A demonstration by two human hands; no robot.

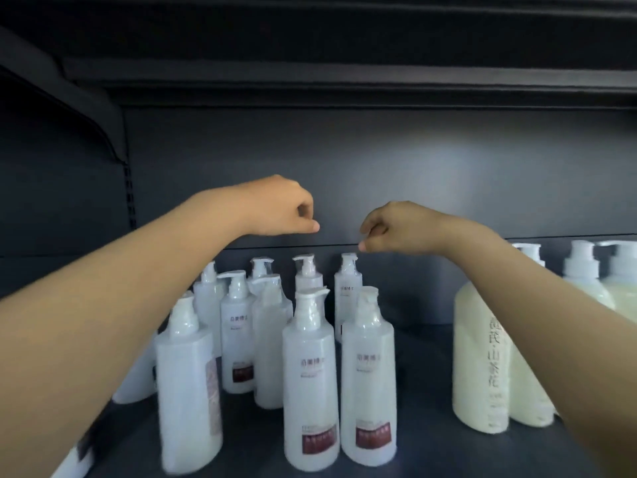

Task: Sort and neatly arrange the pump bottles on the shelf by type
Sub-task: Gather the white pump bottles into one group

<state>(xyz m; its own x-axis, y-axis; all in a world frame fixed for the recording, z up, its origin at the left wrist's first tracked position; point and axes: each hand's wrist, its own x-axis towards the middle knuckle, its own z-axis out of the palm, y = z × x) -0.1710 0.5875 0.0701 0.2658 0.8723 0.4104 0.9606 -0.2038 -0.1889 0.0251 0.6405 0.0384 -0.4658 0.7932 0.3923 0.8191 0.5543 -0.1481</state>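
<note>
Here: white pump bottles [310,367] below left hand [279,208], right hand [393,229] fingers [374,230].

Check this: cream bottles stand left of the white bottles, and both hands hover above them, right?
No. The head view shows the cream bottles right of the white bottles; the left hand and right hand do hover above them.

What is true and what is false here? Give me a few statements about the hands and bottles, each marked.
1. Neither hand holds a bottle. True: the left hand and the right hand are raised, both curled and empty.
2. The cream bottles stand leftmost. False: cream bottles stand on the right, white bottles left of them.
3. The two front white bottles carry dark red labels. True.
4. The shelf is white. False: the shelf is dark.
</note>
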